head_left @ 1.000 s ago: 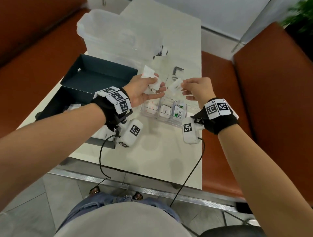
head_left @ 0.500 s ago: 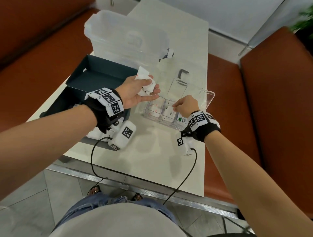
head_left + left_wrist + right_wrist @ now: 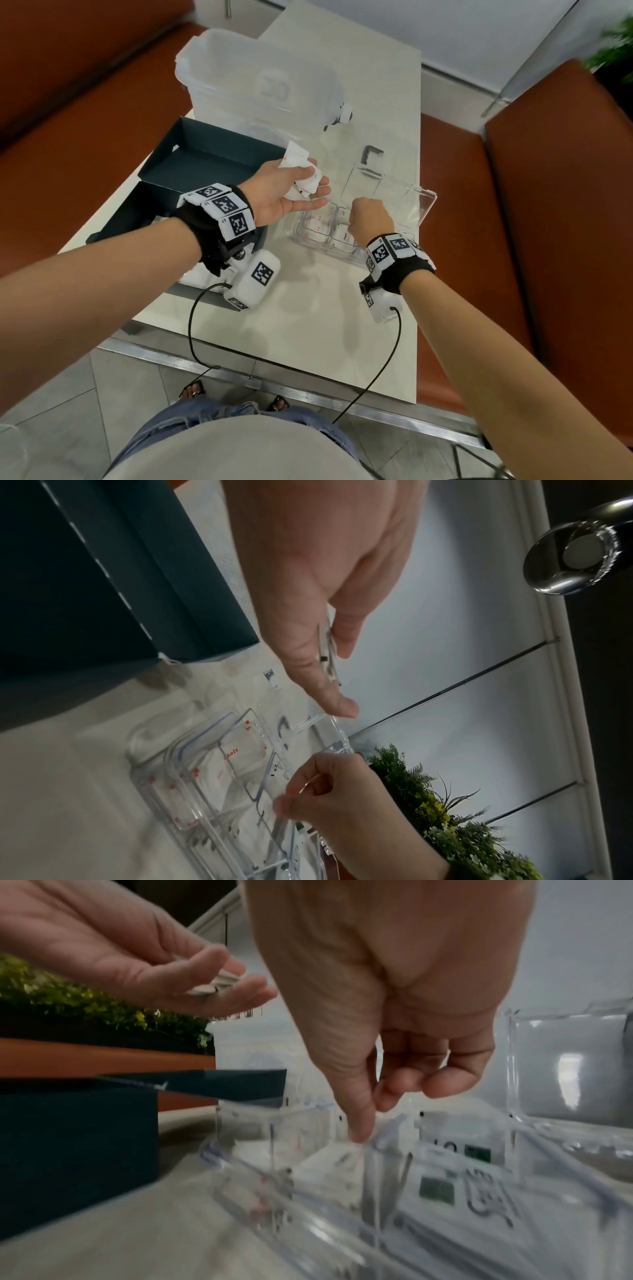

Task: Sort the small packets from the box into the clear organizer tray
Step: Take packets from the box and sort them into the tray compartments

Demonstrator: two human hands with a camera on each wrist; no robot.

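Left hand (image 3: 287, 195) cups several small packets (image 3: 301, 171) under its thumb above the organizer tray (image 3: 426, 205), right hand (image 3: 371, 219) loosely curled, empty, over a part-filled compartment; packets judged light, flat, slippery, best pinched singly by an edge.

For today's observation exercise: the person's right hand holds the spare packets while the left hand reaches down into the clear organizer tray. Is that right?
Not quite: the hands are swapped. In the head view the left hand holds the spare packets, while the right hand reaches down into the clear organizer tray.
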